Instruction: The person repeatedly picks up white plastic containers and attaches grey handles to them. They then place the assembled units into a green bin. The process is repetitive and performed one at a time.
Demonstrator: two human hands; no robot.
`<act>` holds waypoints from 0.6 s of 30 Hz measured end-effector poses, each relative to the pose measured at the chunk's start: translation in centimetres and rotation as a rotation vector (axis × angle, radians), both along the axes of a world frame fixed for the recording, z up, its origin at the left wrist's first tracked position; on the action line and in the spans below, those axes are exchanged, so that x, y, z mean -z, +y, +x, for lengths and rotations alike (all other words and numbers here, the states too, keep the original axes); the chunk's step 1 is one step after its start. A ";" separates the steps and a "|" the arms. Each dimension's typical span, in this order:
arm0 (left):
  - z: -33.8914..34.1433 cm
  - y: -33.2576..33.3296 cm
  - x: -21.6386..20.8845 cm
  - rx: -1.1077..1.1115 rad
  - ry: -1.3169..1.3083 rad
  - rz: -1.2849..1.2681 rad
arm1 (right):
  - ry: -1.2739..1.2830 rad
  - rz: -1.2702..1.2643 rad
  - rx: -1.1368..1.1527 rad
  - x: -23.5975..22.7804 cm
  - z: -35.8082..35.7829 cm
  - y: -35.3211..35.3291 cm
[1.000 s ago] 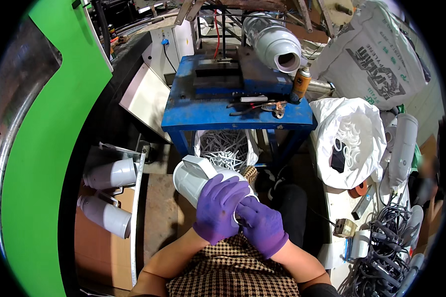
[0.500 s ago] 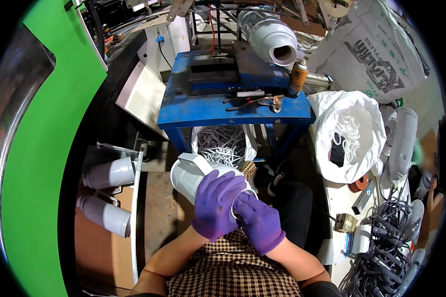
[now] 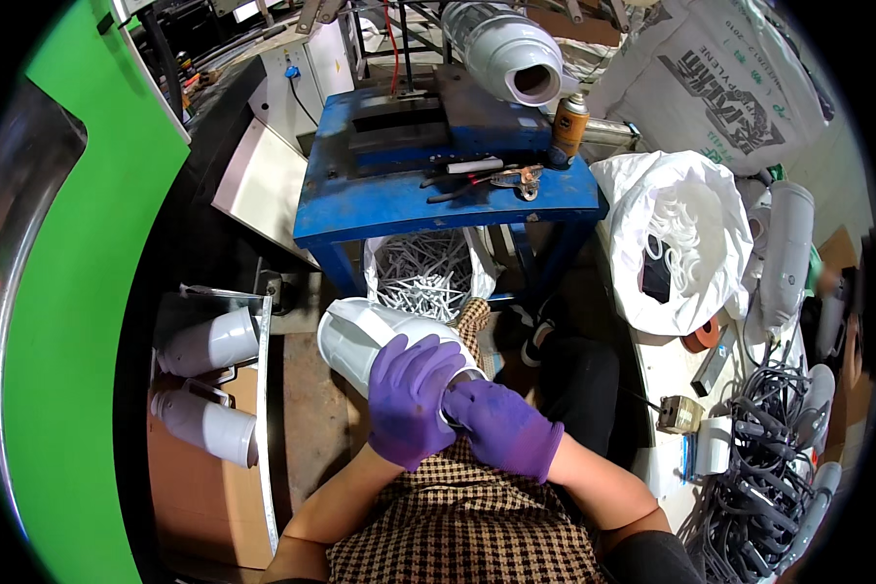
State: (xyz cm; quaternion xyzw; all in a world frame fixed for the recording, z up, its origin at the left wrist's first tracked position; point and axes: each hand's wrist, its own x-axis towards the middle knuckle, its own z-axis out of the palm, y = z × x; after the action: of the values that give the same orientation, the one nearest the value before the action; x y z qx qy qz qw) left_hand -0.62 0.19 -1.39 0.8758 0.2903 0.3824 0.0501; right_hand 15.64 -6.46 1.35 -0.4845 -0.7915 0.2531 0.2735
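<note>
I hold a white plastic housing [image 3: 360, 336], shaped like a wide cup, over my lap. My left hand [image 3: 409, 397] in a purple glove wraps around its near end. My right hand [image 3: 501, 425], also gloved in purple, presses against the same near end, fingers closed on it. The part's wide end points up and to the left. What lies between my two hands is hidden by the gloves.
A blue metal workbench [image 3: 438, 190] with tools stands ahead, a bag of white strips [image 3: 423, 277] under it. Two white housings [image 3: 209, 341] lie on a rack at left. A white sack of rings [image 3: 676, 243] and tangled cables [image 3: 769, 467] are at right.
The view has shifted slightly and the housing with both hands sits a little lower and more central. My grip on it is the same.
</note>
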 end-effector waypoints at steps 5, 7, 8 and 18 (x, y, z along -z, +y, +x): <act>-1.0 1.2 -0.9 -0.065 -0.023 0.096 | 0.892 -0.214 0.532 6.7 1.8 -2.5; -2.9 2.0 -1.6 -0.100 -0.147 0.042 | 1.115 -0.390 0.780 11.7 4.1 -2.1; -4.1 2.2 -1.9 -0.085 -0.157 0.061 | 1.027 -0.320 0.813 14.8 4.8 -1.2; -7.9 -2.1 -1.9 -0.022 -0.160 0.338 | 0.793 -0.034 1.027 19.5 7.1 4.9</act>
State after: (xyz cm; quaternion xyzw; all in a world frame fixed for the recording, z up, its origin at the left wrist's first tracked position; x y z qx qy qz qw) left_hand -8.56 -1.86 0.49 0.8354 0.2264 0.4946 -0.0792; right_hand 22.73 -1.56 -18.14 -0.6752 -0.2938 0.2623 0.6236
